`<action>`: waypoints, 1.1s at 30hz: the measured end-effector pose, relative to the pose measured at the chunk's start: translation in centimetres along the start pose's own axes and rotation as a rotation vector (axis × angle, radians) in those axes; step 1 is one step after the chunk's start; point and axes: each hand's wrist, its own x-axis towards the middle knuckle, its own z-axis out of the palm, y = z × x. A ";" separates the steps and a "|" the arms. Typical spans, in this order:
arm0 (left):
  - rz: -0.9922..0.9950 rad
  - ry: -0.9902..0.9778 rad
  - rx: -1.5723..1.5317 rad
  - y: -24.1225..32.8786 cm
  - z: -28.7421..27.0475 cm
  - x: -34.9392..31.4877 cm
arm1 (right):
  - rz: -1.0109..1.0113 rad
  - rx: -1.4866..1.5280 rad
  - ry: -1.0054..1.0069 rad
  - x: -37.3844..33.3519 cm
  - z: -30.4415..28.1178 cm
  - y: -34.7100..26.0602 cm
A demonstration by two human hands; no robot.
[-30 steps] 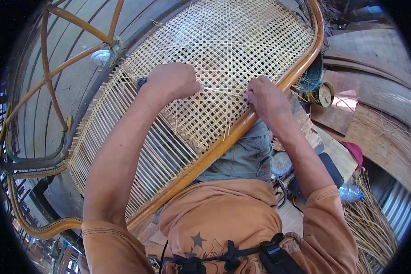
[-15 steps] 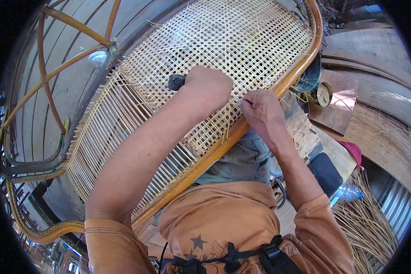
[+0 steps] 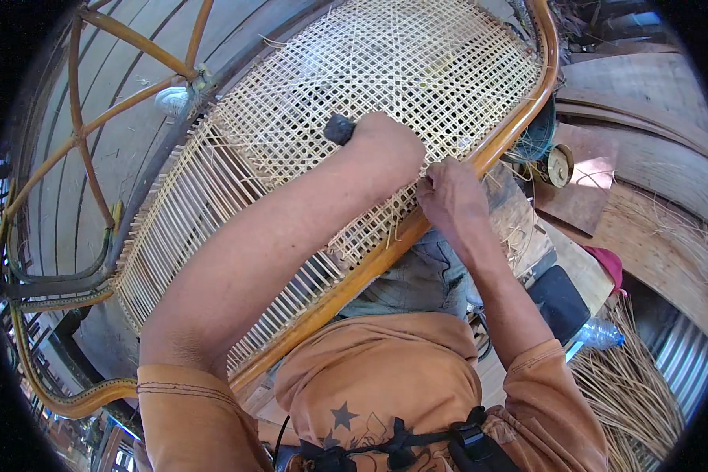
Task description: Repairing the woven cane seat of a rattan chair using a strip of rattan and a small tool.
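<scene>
Over woven cane (image 3: 377,82), left hand (image 3: 389,148) clenched, forearm (image 3: 271,232) slanted — right hand (image 3: 453,195) curled

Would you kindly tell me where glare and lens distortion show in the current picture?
Head view: black corners and bowed grey boards mark the fisheye distortion; head view: a pale glare patch on the brown panel; head view: shiny highlights along the frame.

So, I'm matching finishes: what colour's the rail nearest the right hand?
Rail: glossy orange-brown, head view.
</scene>
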 end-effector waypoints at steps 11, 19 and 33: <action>-0.157 0.064 -0.151 -0.6 1.0 -0.8 | -0.026 -0.052 0.243 -0.9 1.3 -0.8; -0.385 0.013 -0.180 -3.2 1.4 -4.8 | -0.021 -0.004 0.268 -1.3 0.1 0.0; -0.321 0.230 -0.321 0.6 2.6 -2.4 | 0.019 0.443 0.025 -4.4 -0.9 4.3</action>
